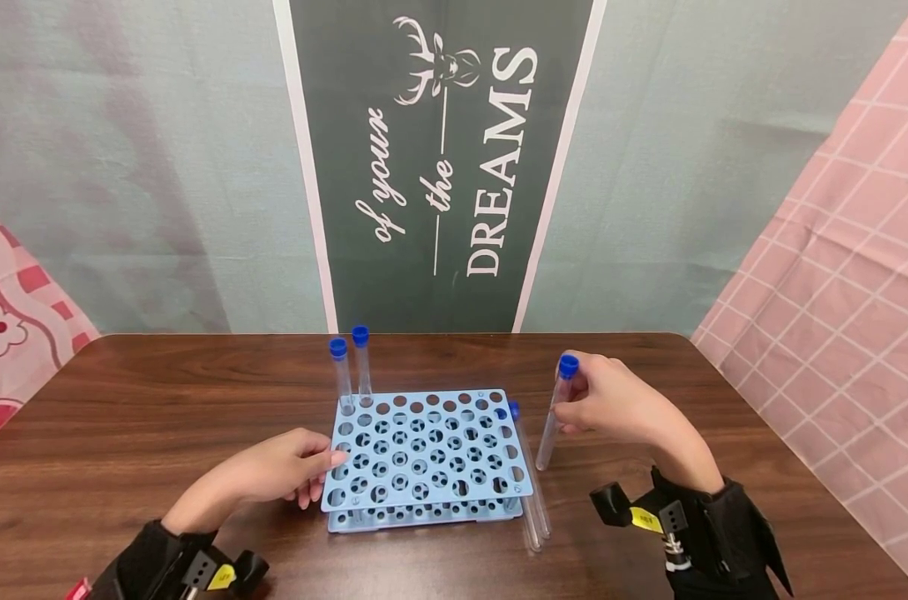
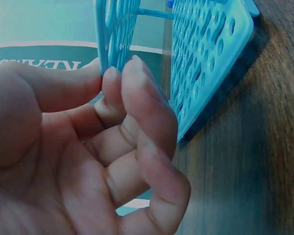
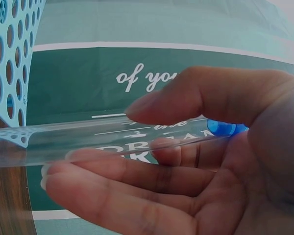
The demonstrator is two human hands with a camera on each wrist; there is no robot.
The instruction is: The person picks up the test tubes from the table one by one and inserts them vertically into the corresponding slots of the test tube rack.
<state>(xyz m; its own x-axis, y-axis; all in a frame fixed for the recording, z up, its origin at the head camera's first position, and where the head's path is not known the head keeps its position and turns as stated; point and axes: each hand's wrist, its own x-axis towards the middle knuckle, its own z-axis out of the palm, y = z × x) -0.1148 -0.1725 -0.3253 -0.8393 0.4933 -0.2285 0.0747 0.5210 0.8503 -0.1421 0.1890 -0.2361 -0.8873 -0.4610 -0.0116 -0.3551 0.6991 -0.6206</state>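
Observation:
A light blue test tube rack [image 1: 424, 450] with rows of round holes stands on the table. My left hand [image 1: 281, 468] grips its left edge, thumb on top and fingertips beneath the upper plate, as the left wrist view shows. Two blue-capped test tubes [image 1: 345, 383] stand upright in the far left corner holes. To the right of the rack, my right hand [image 1: 607, 396] pinches a clear test tube [image 1: 551, 425] with a blue cap, slightly tilted and off the rack. In the right wrist view the tube [image 3: 88, 139] lies between thumb and fingers.
Beside the rack's right edge more clear tubes [image 1: 535, 508] lie on the table, one blue cap visible and partly hidden by the rack. The brown wooden table [image 1: 199, 392] ends at a hanging cloth [image 1: 454, 300] with printed words. Pink cloth [image 1: 836, 333] hangs at the right.

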